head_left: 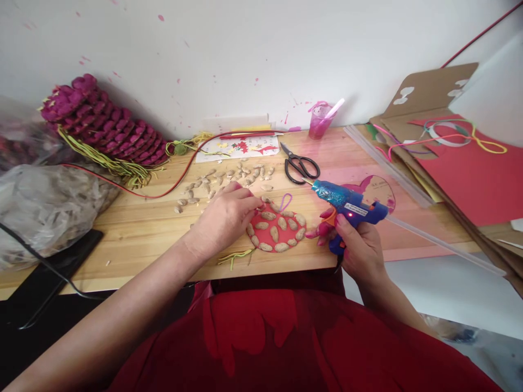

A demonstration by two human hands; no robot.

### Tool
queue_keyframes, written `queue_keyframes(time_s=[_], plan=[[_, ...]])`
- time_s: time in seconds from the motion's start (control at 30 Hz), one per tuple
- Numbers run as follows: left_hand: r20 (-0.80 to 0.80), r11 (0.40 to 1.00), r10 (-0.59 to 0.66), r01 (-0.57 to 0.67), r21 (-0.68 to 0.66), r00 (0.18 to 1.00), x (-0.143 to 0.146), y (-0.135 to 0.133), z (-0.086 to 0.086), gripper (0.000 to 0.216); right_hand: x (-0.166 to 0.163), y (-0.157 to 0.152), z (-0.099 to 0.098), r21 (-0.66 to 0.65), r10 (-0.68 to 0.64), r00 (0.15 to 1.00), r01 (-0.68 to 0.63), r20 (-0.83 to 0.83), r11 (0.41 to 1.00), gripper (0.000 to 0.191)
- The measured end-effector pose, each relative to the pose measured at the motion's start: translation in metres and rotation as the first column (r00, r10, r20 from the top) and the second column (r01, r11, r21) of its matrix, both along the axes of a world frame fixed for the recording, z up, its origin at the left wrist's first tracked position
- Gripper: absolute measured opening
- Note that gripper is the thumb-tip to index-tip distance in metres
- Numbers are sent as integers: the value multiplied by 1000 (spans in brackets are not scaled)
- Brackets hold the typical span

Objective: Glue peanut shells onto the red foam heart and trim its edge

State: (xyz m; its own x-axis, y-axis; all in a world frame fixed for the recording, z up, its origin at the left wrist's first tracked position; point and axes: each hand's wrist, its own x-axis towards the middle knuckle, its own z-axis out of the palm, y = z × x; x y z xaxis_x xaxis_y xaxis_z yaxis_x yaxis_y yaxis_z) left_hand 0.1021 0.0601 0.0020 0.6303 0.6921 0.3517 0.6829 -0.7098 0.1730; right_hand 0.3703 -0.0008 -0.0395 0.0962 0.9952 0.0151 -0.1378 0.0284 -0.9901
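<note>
My right hand [363, 247] grips a blue hot glue gun [330, 193] by its handle, with a small light glowing red and the nozzle pointing left. A long clear glue stick [441, 242] sticks out of the gun's back. On the table lies a red cutout [265, 235] with several peanuts [274, 234] on it and a purple loop [286, 202] at its top. At the cutout's upper left edge, my left hand [226, 215] has its fingertips closed on a peanut, partly hidden by the fingers. Loose peanuts [245, 173] lie beyond that hand.
Black scissors [302, 166] lie behind the cutout. A pink cup [320, 122] stands by the wall. Left are a magenta peanut-covered piece [106, 125], a plastic bag [49, 207] and a red cable [157, 196]. Cardboard [433, 90] and red paper [461, 179] occupy the right.
</note>
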Motion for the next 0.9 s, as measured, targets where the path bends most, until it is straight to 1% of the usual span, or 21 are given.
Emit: queue_keyframes(time_s=[0.17,0.23,0.3,0.37,0.43,0.6,0.8,0.9], plan=[[-96,996,13,-21,-84,995,8,3,0,18,0,0,2,-7,5,1000,-5,-16,1000,33],[-87,994,20,-29,-103,996,9,5,1,17,0,0,2,-9,2,1000,-2,-16,1000,34],[-54,993,54,-59,-104,997,6,6,2,16,0,0,2,-13,-11,1000,10,-12,1000,35],[-26,991,102,-104,-87,994,1,8,4,16,0,0,2,-20,-16,1000,15,-12,1000,35],[-15,991,121,-122,-63,993,-3,8,4,14,-1,0,3,-21,-7,1000,7,-24,1000,35],[-44,996,63,-65,-56,997,1,6,2,19,-2,1,6,-22,9,999,-10,-44,1000,36],[-127,995,1,-14,-98,992,16,6,2,17,-1,0,3,-24,22,1000,-22,-12,999,32],[-139,995,-19,5,-97,990,19,7,3,17,0,-1,3,-28,31,1000,-31,2,999,32]])
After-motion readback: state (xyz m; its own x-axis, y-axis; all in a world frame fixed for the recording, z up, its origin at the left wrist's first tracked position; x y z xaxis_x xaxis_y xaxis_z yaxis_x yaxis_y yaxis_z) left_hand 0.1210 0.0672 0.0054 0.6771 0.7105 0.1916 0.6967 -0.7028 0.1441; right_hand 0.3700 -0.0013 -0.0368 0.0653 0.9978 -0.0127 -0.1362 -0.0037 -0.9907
